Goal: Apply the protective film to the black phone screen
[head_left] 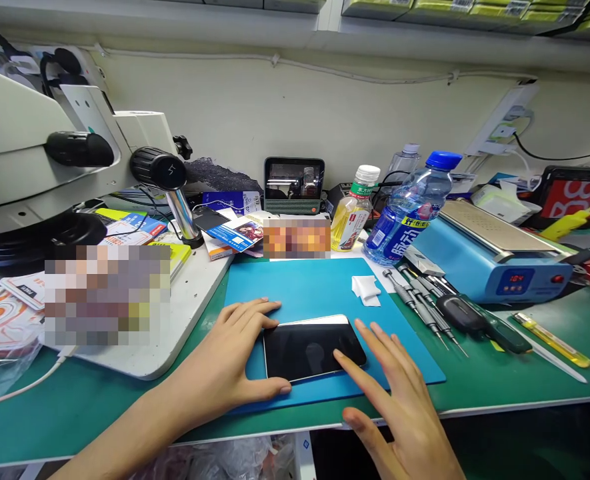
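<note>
A smartphone (309, 350) with a dark screen lies face up on a blue mat (295, 283), with a white strip along its far edge. My left hand (239, 353) steadies its left end, thumb by the near edge and fingers by the far edge. My right hand (399, 393) is spread over the right end, its index fingertip at the screen. Behind the phone, a crumpled white wipe (366, 291) rests on the mat.
A microscope (35, 167) stands on the left over a white base (195, 307). At right are several screwdrivers (415, 300), a blue heating plate (505, 260), a yellow cutter (552, 339) and a black pouch-like item (462, 313). Bottles (407, 213) stand behind the mat.
</note>
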The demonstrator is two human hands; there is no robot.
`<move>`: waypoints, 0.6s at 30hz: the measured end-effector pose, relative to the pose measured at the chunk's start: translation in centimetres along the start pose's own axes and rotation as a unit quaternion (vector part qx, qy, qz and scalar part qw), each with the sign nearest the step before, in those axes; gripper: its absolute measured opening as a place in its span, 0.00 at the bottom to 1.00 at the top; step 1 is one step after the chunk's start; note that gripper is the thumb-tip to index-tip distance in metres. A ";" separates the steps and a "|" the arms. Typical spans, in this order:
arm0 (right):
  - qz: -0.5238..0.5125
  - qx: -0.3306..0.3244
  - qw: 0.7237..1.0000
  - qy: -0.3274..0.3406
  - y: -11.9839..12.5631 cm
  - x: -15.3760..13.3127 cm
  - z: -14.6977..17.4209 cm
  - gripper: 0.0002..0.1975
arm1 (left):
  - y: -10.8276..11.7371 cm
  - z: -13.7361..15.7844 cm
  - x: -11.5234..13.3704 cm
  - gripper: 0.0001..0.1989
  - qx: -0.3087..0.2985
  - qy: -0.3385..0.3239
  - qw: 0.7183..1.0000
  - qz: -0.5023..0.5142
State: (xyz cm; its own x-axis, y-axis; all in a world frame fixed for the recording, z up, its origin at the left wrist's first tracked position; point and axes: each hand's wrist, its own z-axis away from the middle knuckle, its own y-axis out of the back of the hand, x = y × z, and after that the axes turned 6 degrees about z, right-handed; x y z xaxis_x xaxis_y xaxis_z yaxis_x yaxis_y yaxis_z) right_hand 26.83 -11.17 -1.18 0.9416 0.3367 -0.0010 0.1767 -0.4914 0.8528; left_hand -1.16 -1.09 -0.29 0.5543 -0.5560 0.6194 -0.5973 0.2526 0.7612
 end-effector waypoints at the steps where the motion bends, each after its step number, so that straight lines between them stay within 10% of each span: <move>1: -0.001 -0.001 1.000 0.009 -0.1 -0.1 0.0 0.29 | 0.0 0.0 0.0 0.31 -0.001 0.000 1.000 0.001; 12: -0.025 -0.010 0.993 0.119 -1.0 -2.1 -2.4 0.36 | -0.2 -0.1 -0.2 0.30 0.007 -0.021 1.000 -0.001; 18: -0.030 -0.021 0.997 0.068 -1.2 -1.5 -2.6 0.27 | 0.0 -0.1 0.0 0.30 -0.006 -0.015 1.000 -0.010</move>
State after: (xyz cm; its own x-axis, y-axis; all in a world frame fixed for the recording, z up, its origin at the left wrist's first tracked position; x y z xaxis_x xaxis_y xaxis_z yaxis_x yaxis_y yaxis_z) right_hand 24.42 -8.98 -0.83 0.8819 0.4712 0.0159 0.2162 -0.4341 0.8745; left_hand -1.11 -0.99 -0.28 0.5484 -0.5842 0.5983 -0.5792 0.2507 0.7757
